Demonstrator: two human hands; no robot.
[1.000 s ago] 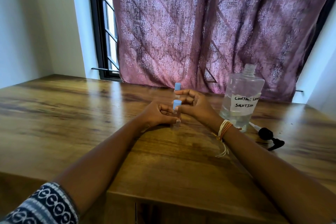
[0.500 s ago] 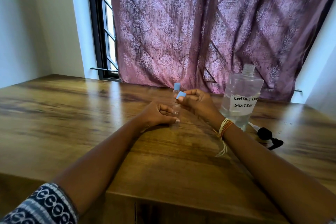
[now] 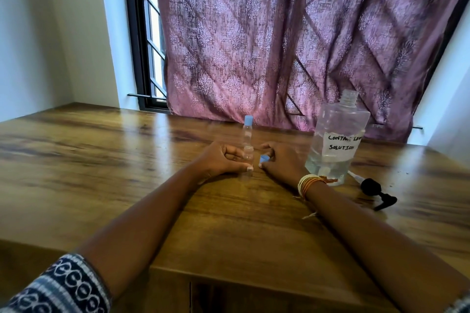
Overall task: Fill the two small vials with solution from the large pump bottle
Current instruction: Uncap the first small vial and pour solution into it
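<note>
You are uncapping: your left hand [image 3: 223, 160] fingers wrap the near vial [image 3: 248, 157] at mid-worktop, your right hand [image 3: 282, 160] pinches its blue cap [image 3: 264, 159] just beside. Next, park the cap, then bring the open large bottle [image 3: 335, 140], standing right, over.

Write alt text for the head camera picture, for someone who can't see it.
A left hand holds an uncapped small vial upright on a wooden table while the right hand pinches its blue cap. A capped vial stands behind; an open solution bottle and black pump sit right.
</note>
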